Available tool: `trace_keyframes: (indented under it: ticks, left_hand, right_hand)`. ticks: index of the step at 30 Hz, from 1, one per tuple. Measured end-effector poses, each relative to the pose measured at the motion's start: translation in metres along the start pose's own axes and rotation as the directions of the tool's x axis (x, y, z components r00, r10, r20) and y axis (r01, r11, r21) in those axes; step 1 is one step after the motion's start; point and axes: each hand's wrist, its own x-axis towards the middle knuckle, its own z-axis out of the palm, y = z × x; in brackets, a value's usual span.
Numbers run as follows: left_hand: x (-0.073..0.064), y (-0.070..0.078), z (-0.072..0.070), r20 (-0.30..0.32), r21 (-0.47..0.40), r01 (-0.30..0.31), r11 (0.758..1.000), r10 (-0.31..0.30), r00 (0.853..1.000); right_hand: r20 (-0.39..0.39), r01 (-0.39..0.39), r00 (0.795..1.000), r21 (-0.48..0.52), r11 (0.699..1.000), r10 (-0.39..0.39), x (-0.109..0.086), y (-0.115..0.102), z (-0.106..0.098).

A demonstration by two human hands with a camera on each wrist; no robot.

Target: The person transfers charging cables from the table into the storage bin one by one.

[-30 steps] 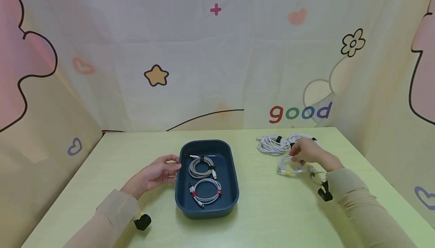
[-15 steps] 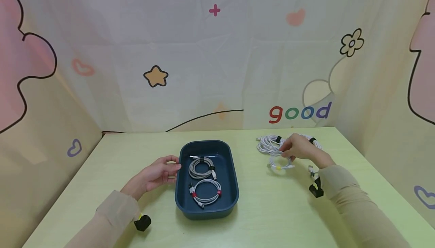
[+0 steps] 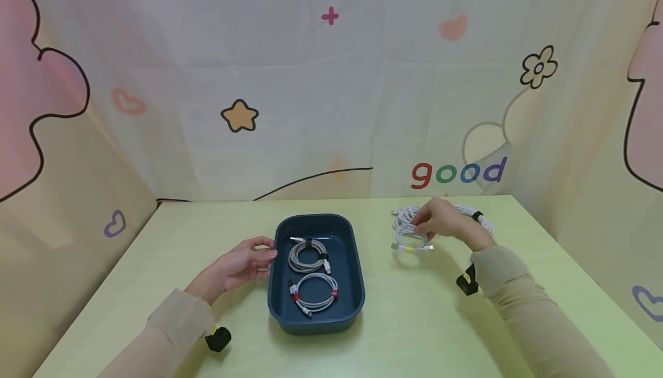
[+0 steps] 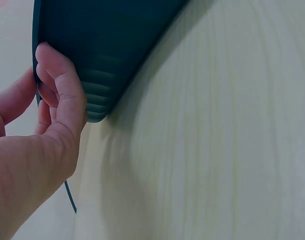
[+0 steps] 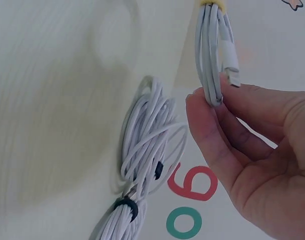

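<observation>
My right hand [image 3: 444, 220] pinches a coiled white charging cable [image 3: 412, 248] with a yellow tie, between thumb and fingers. In the right wrist view that cable [image 5: 212, 55] hangs over the table, its metal plug showing. Behind it lie larger white cable coils [image 5: 150, 135] with black ties, partly hidden by my hand in the head view. My left hand [image 3: 247, 262] holds the left rim of a dark blue rectangular tub [image 3: 316, 328]; in the left wrist view its fingers [image 4: 62, 85] curl against the ribbed wall. Inside the tub lie a grey coil [image 3: 295, 260] with black ties and a white coil [image 3: 316, 308] with red ties.
The pale wooden table [image 3: 404, 320] ends at a printed cloth backdrop [image 3: 311, 79] behind and at the sides. A black wrist camera [image 3: 467, 281] hangs under the right sleeve, another camera [image 3: 218, 339] under the left.
My right hand has lifted the yellow-tied cable off the table and carried it leftward, in front of the larger coils. The left hand and tub have stayed in place.
</observation>
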Motion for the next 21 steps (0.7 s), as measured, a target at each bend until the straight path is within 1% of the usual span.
trace_keyframes:
  ticks: [4, 9, 13, 16, 21]
  left_hand:
    - [0.000, 0.000, 0.000, -0.004, 0.002, 0.004, 1.000, -0.004, 1.000]
    - [0.000, 0.000, 0.001, -0.007, 0.008, 0.010, 1.000, -0.010, 1.000]
    - [-0.001, 0.001, 0.001, -0.007, 0.010, 0.011, 1.000, -0.011, 1.000]
    - [0.000, 0.001, 0.001, -0.006, 0.009, 0.010, 1.000, -0.010, 1.000]
    - [0.000, 0.001, 0.001, -0.006, 0.006, 0.010, 1.000, -0.010, 1.000]
  right_hand:
    - [0.004, 0.004, 1.000, -0.001, 1.000, -0.004, 0.005, -0.009, 0.002]
    - [0.009, 0.040, 0.999, -0.004, 0.999, -0.040, 0.010, -0.017, 0.004]
    - [0.004, 0.049, 0.999, -0.010, 0.999, -0.049, 0.013, -0.025, 0.005]
    - [0.004, 0.044, 0.999, 0.002, 0.999, -0.044, 0.015, -0.031, 0.007]
    - [0.018, 0.072, 0.997, 0.028, 0.997, -0.073, 0.018, -0.041, 0.010]
